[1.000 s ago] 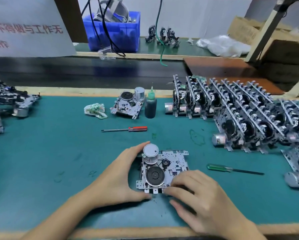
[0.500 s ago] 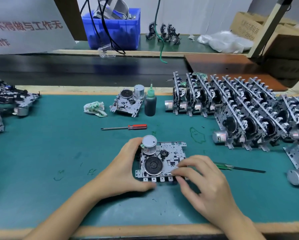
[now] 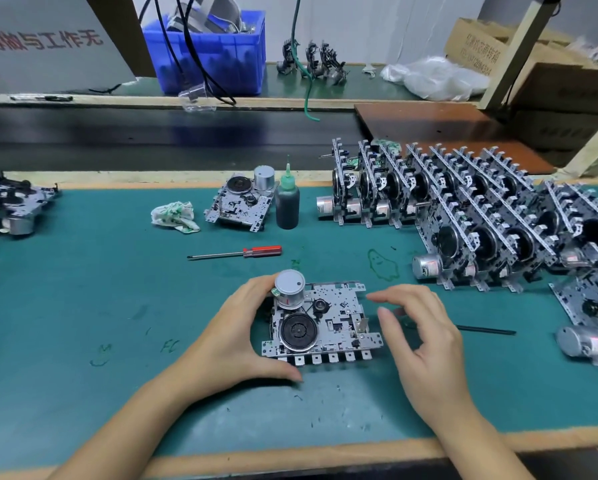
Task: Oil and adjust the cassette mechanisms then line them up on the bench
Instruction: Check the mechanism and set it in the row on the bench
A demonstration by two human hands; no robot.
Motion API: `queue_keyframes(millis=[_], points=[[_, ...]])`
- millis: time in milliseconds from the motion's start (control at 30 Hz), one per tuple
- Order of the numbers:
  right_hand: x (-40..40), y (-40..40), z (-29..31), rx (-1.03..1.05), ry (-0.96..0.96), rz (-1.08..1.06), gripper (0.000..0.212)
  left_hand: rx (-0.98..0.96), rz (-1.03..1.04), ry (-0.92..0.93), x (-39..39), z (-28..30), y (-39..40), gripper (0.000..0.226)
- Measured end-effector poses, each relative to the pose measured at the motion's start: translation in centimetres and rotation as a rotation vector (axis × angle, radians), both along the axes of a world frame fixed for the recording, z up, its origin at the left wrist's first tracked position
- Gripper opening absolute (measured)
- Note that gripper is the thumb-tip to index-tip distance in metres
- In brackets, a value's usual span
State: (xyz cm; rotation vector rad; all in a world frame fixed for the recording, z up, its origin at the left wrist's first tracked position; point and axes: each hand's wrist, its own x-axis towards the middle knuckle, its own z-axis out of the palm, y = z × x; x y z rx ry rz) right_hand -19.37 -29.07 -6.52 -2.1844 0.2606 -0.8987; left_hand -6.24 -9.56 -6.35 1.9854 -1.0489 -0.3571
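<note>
Risk of cassette mechanism [image 3: 320,322] skidding on table [image 3: 82,289]: left hand [image 3: 236,336] gripping its left edge, right hand [image 3: 418,336] open, hovering just right of it.

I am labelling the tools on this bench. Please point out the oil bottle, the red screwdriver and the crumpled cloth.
oil bottle [image 3: 287,206], head view, on its dark body below the green cap.
red screwdriver [image 3: 262,251], head view, on its red handle.
crumpled cloth [image 3: 174,216], head view, on the middle of the white and green wad.
</note>
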Motion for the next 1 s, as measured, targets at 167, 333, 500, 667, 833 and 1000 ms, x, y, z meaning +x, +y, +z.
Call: queue_keyframes(millis=[167, 333, 500, 667, 833, 1000], points=[[-0.2, 0.16, 0.0, -0.036, -0.027, 0.034, 0.027, 0.003, -0.001, 0.006, -0.12, 0.05, 0.0, 0.098], [-0.22, 0.11, 0.02, -0.026, -0.03, 0.022, 0.027, 0.002, 0.006, -0.004, -0.27, 0.15, -0.1, 0.098], [-0.24, 0.2, 0.03, -0.086, -0.061, -0.018, 0.041, 0.001, 0.009, -0.006, -0.37, 0.16, -0.09, 0.097], [-0.29, 0.35, 0.07, -0.07, -0.056, -0.004, 0.047, -0.001, 0.047, -0.085, -0.71, 0.21, -0.39, 0.085], [-0.33, 0.01, 0.14, 0.03, -0.029, 0.013, 0.021, 0.028, 0.022, -0.097, -0.51, 0.11, -0.26, 0.096], [-0.36, -0.21, 0.33, 0.152, 0.008, -0.015, 0.019, 0.042, 0.017, -0.061, -0.26, 0.0, -0.01, 0.106]])
